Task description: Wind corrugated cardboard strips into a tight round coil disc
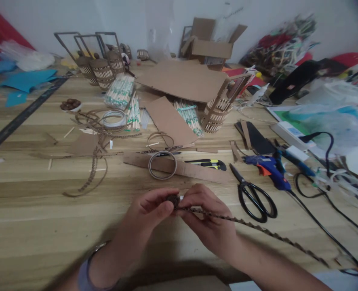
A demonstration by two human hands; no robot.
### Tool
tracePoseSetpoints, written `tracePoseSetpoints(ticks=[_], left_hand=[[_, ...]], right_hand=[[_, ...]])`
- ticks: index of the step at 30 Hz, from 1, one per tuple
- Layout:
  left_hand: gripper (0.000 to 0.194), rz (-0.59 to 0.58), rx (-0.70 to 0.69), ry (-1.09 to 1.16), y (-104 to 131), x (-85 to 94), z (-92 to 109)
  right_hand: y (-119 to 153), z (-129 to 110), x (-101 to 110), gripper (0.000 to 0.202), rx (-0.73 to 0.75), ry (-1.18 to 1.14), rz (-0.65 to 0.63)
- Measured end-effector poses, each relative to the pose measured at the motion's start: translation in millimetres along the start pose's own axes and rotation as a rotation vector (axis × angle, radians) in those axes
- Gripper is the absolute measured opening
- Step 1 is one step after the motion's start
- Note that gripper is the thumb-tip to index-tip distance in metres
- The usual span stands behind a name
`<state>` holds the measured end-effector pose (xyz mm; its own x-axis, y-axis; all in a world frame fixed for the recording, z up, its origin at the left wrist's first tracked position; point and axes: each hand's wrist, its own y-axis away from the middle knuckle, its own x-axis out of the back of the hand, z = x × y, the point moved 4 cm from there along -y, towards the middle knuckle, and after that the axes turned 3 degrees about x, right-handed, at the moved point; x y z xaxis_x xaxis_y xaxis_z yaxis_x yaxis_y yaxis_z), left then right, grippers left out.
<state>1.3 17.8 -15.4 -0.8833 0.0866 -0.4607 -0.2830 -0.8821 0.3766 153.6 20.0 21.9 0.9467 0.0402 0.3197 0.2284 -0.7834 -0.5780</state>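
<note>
Near the front middle of the table, my left hand (150, 214) pinches a small dark brown coil (173, 200) between thumb and fingers. My right hand (209, 214) is closed just to the right of it, its fingertips on a brown corrugated strip (257, 228) where it meets the coil. The strip's long free end trails to the lower right, over my right wrist. Beyond my hands, a cardboard ring (162, 165) lies on a flat cardboard strip (197, 171), close to a yellow and black cutter (207, 164).
Black-handled scissors (254, 197) and a blue glue gun (268, 169) with its cable lie at the right. Bundled sticks (120, 92), cardboard sheets (185, 81) and small stick-sided buckets (102, 72) stand or lie farther back. Loose curled strips (94, 169) are at the left.
</note>
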Motion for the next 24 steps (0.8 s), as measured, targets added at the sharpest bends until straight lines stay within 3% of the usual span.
tracePoseSetpoints(ticks=[5, 14, 21, 24], left_hand=[[0.026, 0.058, -0.012, -0.006, -1.9, 4.0, 4.9], [0.022, 0.019, -0.032, -0.162, -4.6, 7.4, 8.8], [0.028, 0.011, -0.025, -0.155, -6.0, 9.0, 6.8], [0.021, -0.008, -0.055, -0.166, -5.8, 8.8, 7.8]], right_hand=[[0.2, -6.1, -0.4, 0.006, 0.090, 0.090, -0.052], [-6.5, -11.0, 3.7, 0.007, 0.194, 0.221, -0.076], [-6.7, -11.4, 6.6, 0.007, 0.151, 0.202, -0.071], [-5.9, -8.6, 6.1, 0.006, 0.092, 0.179, -0.072]])
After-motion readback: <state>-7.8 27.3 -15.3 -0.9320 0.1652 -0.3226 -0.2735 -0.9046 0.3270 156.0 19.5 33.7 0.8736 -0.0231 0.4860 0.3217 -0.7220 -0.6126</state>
